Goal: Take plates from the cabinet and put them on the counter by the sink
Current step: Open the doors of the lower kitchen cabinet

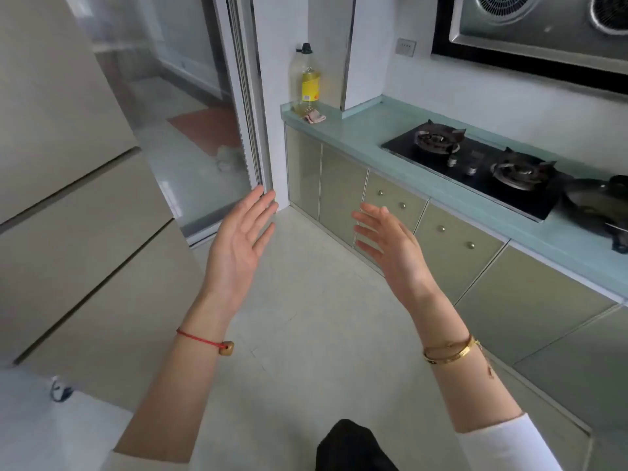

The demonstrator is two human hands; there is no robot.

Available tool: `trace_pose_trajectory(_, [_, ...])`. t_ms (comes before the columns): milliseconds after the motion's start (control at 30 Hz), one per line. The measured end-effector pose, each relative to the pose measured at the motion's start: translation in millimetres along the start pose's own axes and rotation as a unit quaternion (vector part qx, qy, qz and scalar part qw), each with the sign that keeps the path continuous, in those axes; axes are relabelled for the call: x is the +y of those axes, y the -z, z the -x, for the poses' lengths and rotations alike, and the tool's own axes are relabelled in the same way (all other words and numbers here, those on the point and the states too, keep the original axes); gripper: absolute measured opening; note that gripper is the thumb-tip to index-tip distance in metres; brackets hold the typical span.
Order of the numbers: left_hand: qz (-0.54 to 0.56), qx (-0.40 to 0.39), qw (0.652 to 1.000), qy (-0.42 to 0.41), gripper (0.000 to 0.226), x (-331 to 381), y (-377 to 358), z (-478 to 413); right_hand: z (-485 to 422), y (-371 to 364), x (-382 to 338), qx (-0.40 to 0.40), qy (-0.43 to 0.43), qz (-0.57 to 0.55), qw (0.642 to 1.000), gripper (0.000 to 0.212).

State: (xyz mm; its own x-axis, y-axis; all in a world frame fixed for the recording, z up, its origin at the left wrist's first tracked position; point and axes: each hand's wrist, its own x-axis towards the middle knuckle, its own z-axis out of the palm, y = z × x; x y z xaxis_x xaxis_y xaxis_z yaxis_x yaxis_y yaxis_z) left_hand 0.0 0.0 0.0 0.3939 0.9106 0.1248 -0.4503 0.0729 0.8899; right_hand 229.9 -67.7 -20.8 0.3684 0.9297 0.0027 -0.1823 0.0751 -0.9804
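My left hand and my right hand are both raised in front of me over the pale tiled floor, palms facing each other, fingers spread, holding nothing. To the right runs a row of olive-green base cabinets with shut doors and small round knobs, under a light-green counter. My right hand is in front of the knobbed doors without touching them. No plates and no sink are in view.
A black two-burner gas hob is set in the counter, with a dark wok at its right end. An oil bottle and a rag stand at the counter's far end. A beige fridge is at left, a glass sliding door behind.
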Motion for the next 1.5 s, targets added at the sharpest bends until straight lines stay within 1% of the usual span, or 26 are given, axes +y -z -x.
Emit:
trace_pose_trajectory(200, [-0.002, 0.015, 1.0, 0.023, 0.047, -19, 10, -86, -88, -2, 10, 0.002, -0.019, -0.008, 1.0, 0.04])
trace_pose_trajectory(333, [-0.007, 0.026, 1.0, 0.015, 0.047, -34, 18, -159, -165, -2, 13, -0.009, -0.021, -0.012, 1.0, 0.037])
trace_pose_trajectory(467, [-0.015, 0.037, 0.999, 0.012, 0.046, -40, 20, -236, -247, -2, 6, -0.017, -0.024, -0.013, 0.999, 0.039])
trace_pose_trajectory(600, [-0.02, 0.062, 0.998, 0.007, 0.042, -44, 28, -310, -326, -3, 2, -0.018, -0.032, -0.015, 0.999, 0.041])
trace_pose_trajectory(667, [-0.019, 0.057, 0.998, 0.014, 0.039, -46, 32, -340, -359, -7, 3, -0.021, -0.043, -0.016, 0.999, 0.04])
trace_pose_trajectory(733, [-0.013, 0.053, 0.998, 0.021, 0.038, -51, 39, -368, -389, -11, 7, -0.028, -0.049, -0.016, 0.998, 0.039])
trace_pose_trajectory(867, [-0.034, 0.076, 0.997, 0.005, 0.044, -63, 59, -425, -452, -22, 17, -0.033, -0.059, -0.014, 0.998, 0.039])
trace_pose_trajectory(1033, [-0.027, 0.085, 0.996, 0.006, 0.045, -76, 94, -508, -539, -41, 33, -0.033, -0.062, -0.013, 0.997, 0.04])
trace_pose_trajectory(1233, [-0.038, 0.072, 0.996, 0.02, 0.048, -72, 139, -636, -657, -79, 47, -0.006, -0.055, -0.028, 0.998, 0.039])
trace_pose_trajectory(1367, [-0.029, 0.072, 0.995, 0.064, 0.044, -67, 161, -726, -732, -103, 52, 0.03, -0.048, -0.043, 0.997, 0.039])
trace_pose_trajectory(1500, [-0.024, 0.055, 0.993, 0.104, 0.039, -69, 175, -798, -793, -115, 60, 0.064, -0.046, -0.045, 0.996, 0.036])
